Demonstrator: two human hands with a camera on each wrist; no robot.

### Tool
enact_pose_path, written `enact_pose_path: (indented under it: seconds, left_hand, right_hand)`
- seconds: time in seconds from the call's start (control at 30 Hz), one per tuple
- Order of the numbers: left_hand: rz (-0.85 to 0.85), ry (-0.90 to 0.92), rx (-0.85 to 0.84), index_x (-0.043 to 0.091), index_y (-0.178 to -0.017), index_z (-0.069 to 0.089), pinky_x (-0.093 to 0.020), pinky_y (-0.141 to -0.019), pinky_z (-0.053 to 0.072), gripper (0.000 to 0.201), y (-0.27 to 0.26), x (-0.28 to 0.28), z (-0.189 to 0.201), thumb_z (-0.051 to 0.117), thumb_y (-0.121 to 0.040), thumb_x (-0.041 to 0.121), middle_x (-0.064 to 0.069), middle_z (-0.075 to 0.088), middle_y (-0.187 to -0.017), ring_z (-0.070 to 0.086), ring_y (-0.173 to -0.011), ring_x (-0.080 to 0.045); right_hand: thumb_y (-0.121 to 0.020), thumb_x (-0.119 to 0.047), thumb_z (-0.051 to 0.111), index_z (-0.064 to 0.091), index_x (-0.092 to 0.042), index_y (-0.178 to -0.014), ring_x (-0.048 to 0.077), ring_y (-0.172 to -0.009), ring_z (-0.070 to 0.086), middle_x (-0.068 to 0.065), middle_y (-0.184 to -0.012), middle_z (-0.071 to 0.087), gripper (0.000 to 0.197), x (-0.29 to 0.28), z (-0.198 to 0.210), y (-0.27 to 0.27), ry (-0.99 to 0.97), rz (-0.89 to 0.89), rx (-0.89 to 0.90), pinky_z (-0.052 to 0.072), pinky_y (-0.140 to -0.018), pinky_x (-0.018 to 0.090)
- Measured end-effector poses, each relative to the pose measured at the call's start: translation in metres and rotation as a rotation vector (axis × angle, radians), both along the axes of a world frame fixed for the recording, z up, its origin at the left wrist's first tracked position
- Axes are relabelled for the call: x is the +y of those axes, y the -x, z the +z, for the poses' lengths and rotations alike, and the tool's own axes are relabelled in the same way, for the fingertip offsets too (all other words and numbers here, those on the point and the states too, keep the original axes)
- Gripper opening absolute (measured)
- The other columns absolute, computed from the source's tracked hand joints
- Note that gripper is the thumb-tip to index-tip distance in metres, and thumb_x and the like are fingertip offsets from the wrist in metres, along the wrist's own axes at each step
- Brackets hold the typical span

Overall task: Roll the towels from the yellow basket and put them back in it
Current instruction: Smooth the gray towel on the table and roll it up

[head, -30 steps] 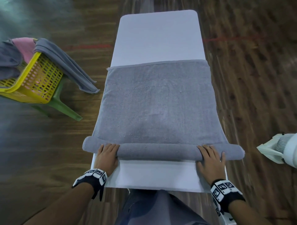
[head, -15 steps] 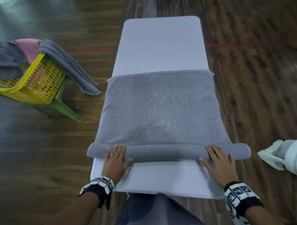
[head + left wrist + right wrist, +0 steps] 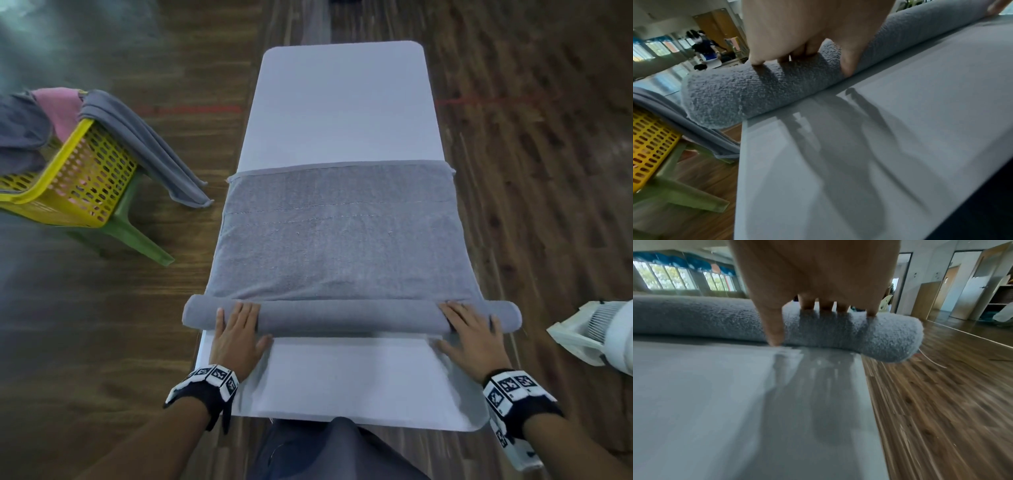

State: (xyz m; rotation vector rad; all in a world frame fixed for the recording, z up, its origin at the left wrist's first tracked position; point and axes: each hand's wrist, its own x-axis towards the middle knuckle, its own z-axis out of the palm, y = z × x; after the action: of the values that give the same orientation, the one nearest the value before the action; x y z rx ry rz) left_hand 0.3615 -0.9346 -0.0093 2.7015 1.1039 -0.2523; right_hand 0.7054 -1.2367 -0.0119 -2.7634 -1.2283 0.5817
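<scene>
Wood-plank flooring is running under a long white table [image 3: 342,102] with rounded corners and a smooth, slightly glossy top. Across the table a grey towel [image 3: 342,246] of nubbly terry is lying flat, spanning it from side edge to side edge, two stitched lines crossing it near its far hem. Its near part is wound into a thick roll [image 3: 349,317], a soft cylinder whose two ends are overhanging the table's side edges. Between the roll and the near edge the table top is showing bare.

The left hand [image 3: 236,337] is pressing on the roll near the left edge, fingers [image 3: 758,62] stretched out straight over the top and thumb tucked against the near side down by the table. The right hand [image 3: 474,341] is doing the same near the right edge, fingers [image 3: 807,305] lying straight across the roll and thumb reaching down to the table. Neither hand is curling round the cloth.

Off the table's left side, a yellow basket [image 3: 68,178] of perforated plastic is sitting tilted on a green plastic stool [image 3: 137,236]. A grey towel [image 3: 147,150] is draping over its rim, hanging down in folds near the table's left edge, with a pink cloth [image 3: 61,106] and a darker one [image 3: 20,133] piled inside. Off the right side, a white fan [image 3: 596,334] is poking in, partly cut off.
</scene>
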Motion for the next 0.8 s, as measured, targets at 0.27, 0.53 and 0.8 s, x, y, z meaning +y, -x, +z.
enact_pose_path:
  seconds: [0.27,0.53,0.8]
  left_hand:
    - [-0.054,-0.101,-0.005,0.013,-0.120,0.059,-0.056,-0.110,0.025,0.056,-0.015,0.026,0.005,0.020,-0.087,0.036,-0.005,0.064,-0.115,0.058,-0.109,-0.028]
    - [-0.149,-0.066,0.012,0.011,-0.132,0.053,-0.052,-0.111,0.025,0.067,0.000,0.014,-0.007,0.072,-0.075,0.041,-0.006,0.058,-0.130,0.051,-0.125,-0.027]
    - [-0.101,-0.044,-0.054,0.008,-0.126,0.052,-0.065,-0.098,0.037,0.068,0.028,-0.024,-0.008,0.080,-0.065,0.021,-0.009,0.058,-0.123,0.051,-0.118,-0.032]
  right_hand:
    - [-0.084,-0.043,0.032,0.051,-0.036,-0.131,0.016,-0.128,0.043,-0.006,-0.134,0.053,0.051,0.021,0.009,-0.015,-0.020,-0.029,-0.020,0.013,-0.113,0.055]
    - [-0.080,-0.036,0.069,0.048,-0.030,-0.136,0.018,-0.137,0.034,-0.004,-0.142,0.048,0.060,0.002,-0.008,-0.007,-0.047,-0.046,-0.014,0.017,-0.112,0.062]
    - [-0.067,-0.024,0.082,0.056,-0.026,-0.126,0.027,-0.126,0.046,0.002,-0.125,0.060,0.064,-0.033,-0.017,0.039,-0.147,-0.065,-0.078,0.024,-0.107,0.066]
